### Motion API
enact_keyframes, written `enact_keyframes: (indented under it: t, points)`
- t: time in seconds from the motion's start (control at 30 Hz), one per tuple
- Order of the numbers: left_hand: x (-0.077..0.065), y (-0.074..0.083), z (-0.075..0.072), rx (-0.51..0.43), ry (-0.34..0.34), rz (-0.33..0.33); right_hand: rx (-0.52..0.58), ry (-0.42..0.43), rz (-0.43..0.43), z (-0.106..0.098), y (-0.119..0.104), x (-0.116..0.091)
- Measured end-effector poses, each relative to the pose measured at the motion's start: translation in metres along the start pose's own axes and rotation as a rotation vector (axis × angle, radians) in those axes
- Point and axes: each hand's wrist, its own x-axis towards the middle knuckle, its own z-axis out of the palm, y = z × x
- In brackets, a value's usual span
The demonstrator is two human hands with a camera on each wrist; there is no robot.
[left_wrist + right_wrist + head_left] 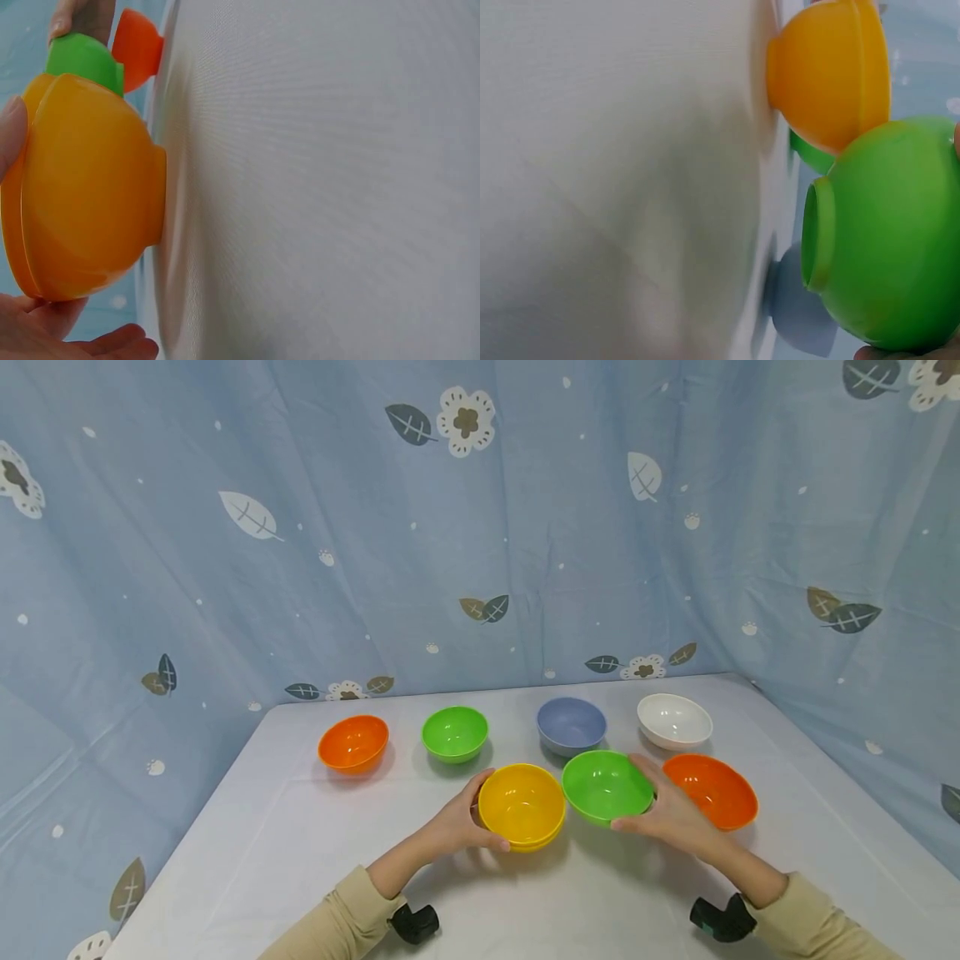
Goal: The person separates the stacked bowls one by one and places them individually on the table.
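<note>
My left hand (455, 820) grips a pair of nested yellow bowls (522, 806) from the left, thumb at the near side and fingers at the far side. The second rim shows just under the first, also in the left wrist view. Whether their base touches the table, I cannot tell. My right hand (671, 810) holds a green bowl (900, 240) by its right side, slightly tilted and lifted off the cloth. Its left edge is right beside the yellow bowls. An orange bowl (716, 793) stands just behind my right hand, which partly covers it.
Along the back of the white-covered table (300, 852) stand another orange bowl (354, 743), another green bowl (455, 734), a blue bowl (572, 727) and a white bowl (675, 722). A blue patterned curtain (360, 552) hangs behind the table and along its sides.
</note>
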Motion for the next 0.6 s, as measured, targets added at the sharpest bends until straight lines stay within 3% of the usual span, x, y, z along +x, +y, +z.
enact_keyframes:
  t: [0.6]
  points:
    - [-0.003,-0.001,-0.005,-0.014,0.005,0.0,-0.019,-0.023,0.014,0.016,0.005,-0.002]
